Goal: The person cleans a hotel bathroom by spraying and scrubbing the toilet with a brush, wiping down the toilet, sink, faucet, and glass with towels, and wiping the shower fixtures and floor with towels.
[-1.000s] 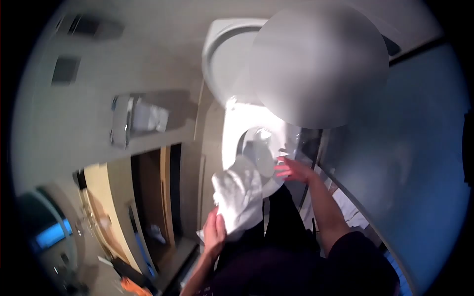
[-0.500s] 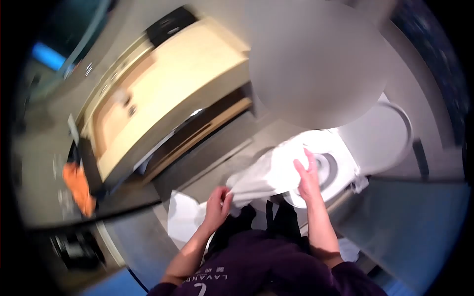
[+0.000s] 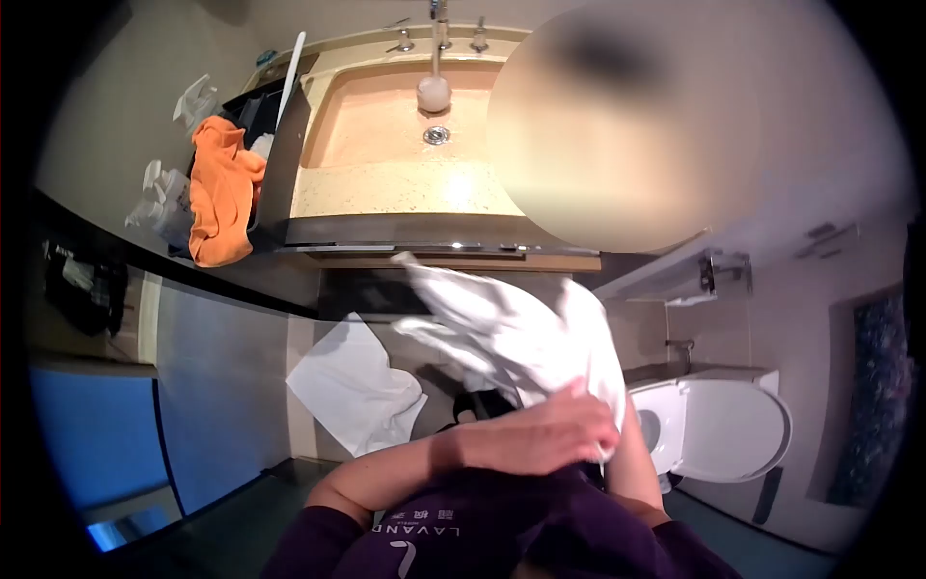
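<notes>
A bunched white cloth [image 3: 526, 333] hangs in front of my body, its upper end smeared by motion. My left hand [image 3: 555, 429], its arm reaching across from the left, is closed on the cloth's near end. My right forearm comes up on the right side, and my right hand is hidden behind the cloth and the left hand. A second white cloth [image 3: 352, 386] lies spread on the floor to the left.
Ahead is a washbasin [image 3: 386, 116] with a tap [image 3: 434, 92]. At its left, an orange cloth [image 3: 224, 193] hangs over a dark caddy [image 3: 283, 179] with spray bottles [image 3: 169, 203] beside it. A toilet [image 3: 733, 429] with its lid raised stands at the right. A blurred disc covers the upper right.
The view has turned from the toilet to the washbasin. The white cloth has come away from the toilet, and my left hand has crossed to the right over it.
</notes>
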Demonstrator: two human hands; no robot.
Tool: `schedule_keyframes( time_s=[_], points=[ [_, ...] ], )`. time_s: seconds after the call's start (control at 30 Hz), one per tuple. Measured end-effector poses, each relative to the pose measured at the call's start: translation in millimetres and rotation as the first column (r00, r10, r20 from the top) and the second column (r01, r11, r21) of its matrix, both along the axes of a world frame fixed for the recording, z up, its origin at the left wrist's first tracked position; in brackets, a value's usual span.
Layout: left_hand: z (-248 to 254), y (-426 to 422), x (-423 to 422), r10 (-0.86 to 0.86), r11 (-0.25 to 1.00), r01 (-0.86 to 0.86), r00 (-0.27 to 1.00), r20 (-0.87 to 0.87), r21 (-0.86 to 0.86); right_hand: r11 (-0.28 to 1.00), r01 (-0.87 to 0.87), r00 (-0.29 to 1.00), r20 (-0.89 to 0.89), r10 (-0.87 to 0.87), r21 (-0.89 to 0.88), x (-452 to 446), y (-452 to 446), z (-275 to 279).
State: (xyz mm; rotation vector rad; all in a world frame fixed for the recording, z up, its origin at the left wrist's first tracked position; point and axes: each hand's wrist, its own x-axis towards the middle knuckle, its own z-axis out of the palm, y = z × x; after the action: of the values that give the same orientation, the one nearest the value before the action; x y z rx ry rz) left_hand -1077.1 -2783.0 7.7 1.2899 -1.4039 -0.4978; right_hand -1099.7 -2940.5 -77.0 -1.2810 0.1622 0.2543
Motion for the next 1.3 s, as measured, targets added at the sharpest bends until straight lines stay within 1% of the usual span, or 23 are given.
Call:
schedule_keyframes(
  time_s=[0.03,0.07,0.17,0.23,0.3,0.33,0.37,0.43,0.5,0.53,0.57,0.7,0.77,0.8,0.83,0.87,0.97,1.03,1.1,1.17,1.2,1.23,1.3],
  points=[
    [15,4,3,-0.077,0.995,0.083,0.991,-0.108,0.053,0.994,-0.023,1.0,-0.017,0.025,0.107,14,16,0],
    [14,5,11,-0.111,0.993,0.115,0.983,-0.144,0.017,0.983,-0.039,0.998,-0.036,0.046,0.181,30,32,-4],
    [16,19,46,-0.014,0.993,0.047,0.954,-0.3,0.105,0.968,-0.079,0.994,-0.059,0.095,0.238,69,45,-8],
    [13,32,75,0.063,0.998,-0.063,0.904,-0.422,0.014,0.966,-0.112,0.99,-0.054,0.128,0.231,90,35,-7],
    [24,43,108,0.222,0.974,-0.222,0.915,-0.338,0.039,0.96,-0.146,0.986,-0.04,0.16,0.24,116,25,-8],
    [22,46,128,0.228,0.966,-0.256,0.909,-0.348,-0.037,0.956,-0.158,0.984,-0.037,0.172,0.247,130,22,-8],
    [34,50,146,0.224,0.962,-0.272,0.841,-0.493,-0.027,0.952,-0.168,0.982,-0.038,0.184,0.255,143,20,-7],
    [52,51,180,0.174,0.934,-0.321,0.793,-0.583,-0.158,0.945,-0.183,0.98,-0.03,0.199,0.272,174,10,-3],
    [67,50,208,0.198,0.869,-0.425,0.768,-0.609,-0.253,0.939,-0.191,0.979,-0.017,0.205,0.287,204,1,1],
    [71,52,225,0.269,0.847,-0.473,0.773,-0.574,-0.242,0.939,-0.187,0.98,-0.012,0.199,0.29,217,-7,4],
    [69,56,240,0.233,0.847,-0.447,0.798,-0.555,-0.287,0.94,-0.175,0.982,-0.013,0.186,0.293,232,-12,6],
    [60,74,272,0.384,0.732,-0.645,0.658,-0.648,-0.221,0.944,-0.043,0.999,0.015,0.04,0.328,274,-57,30],
    [53,81,286,0.457,0.719,-0.683,0.604,-0.653,-0.128,0.891,-0.005,0.993,0.105,-0.048,0.453,281,-73,53],
    [50,83,293,0.483,0.721,-0.687,0.59,-0.647,-0.088,0.802,0.125,0.987,0.01,-0.161,0.584,278,-80,49],
    [48,85,300,0.509,0.724,-0.688,0.576,-0.64,-0.043,0.774,-0.015,0.96,0.225,-0.165,0.633,276,-89,56],
    [49,83,307,0.441,0.759,-0.646,0.604,-0.663,-0.083,0.765,-0.061,0.914,0.344,-0.215,0.641,273,-92,64],
    [70,62,327,0.28,0.83,-0.526,0.679,-0.679,-0.185,0.765,-0.034,0.797,0.48,-0.368,0.643,265,-85,81],
    [67,48,349,0.211,0.9,-0.399,0.749,-0.628,-0.174,0.788,0.06,0.776,0.467,-0.423,0.612,262,-67,73],
    [51,42,381,0.436,0.881,-0.47,0.758,-0.486,0.057,0.813,0.183,0.827,0.361,-0.431,0.553,271,-40,52],
    [-4,53,424,0.686,0.726,-0.622,0.687,-0.241,0.295,0.833,0.297,0.9,0.156,-0.408,0.466,301,-4,24],
    [-42,64,444,0.763,0.644,-0.664,0.595,-0.255,0.38,0.839,0.327,0.913,0.083,-0.399,0.435,317,9,14],
    [-77,75,459,0.83,0.555,-0.689,0.495,-0.256,0.466,0.841,0.349,0.917,0.033,-0.397,0.414,332,18,7],
    [-119,84,483,0.879,0.426,-0.742,0.475,-0.043,0.518,0.831,0.399,0.906,-0.029,-0.422,0.388,350,24,-2]
  ],
)
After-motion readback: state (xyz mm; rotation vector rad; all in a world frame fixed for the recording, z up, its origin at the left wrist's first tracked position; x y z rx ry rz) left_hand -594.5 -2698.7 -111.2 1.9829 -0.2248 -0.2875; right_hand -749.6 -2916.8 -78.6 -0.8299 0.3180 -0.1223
